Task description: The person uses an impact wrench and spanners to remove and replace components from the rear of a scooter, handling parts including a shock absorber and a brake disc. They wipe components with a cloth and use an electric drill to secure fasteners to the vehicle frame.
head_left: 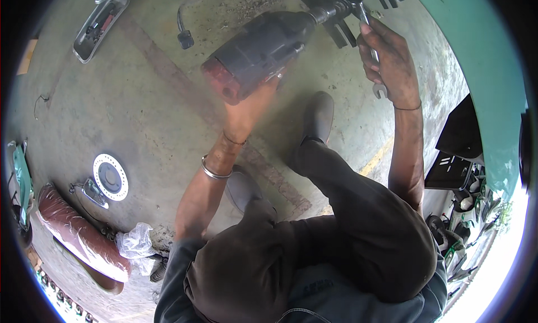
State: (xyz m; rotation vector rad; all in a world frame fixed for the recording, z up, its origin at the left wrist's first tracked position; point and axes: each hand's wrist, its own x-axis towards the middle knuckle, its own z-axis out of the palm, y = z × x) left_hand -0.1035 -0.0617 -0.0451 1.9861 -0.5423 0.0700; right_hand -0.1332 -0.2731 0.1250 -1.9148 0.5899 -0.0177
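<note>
My left hand (253,103) is wrapped round the underside of a dark grey impact wrench (260,48) with a red rear end, its fingers mostly hidden beneath the tool. The tool's socket (324,14) points up and right, meeting a black metal part with prongs (336,34) at the top edge. In my right hand (392,57) is a silver combination spanner (380,91), its open jaw showing below my fingers. The spanner's upper end reaches the black part beside the socket, but I cannot tell exactly how it sits there. A pale haze softens the view around the impact wrench.
A metal tray with small tools (101,29) lies far left. A black connector on a cable (185,39) rests nearer. To the left are a perforated brake disc (110,177) and a plastic-wrapped reddish seat (78,233). Black crates (451,169) stand right, beside a green panel (476,59).
</note>
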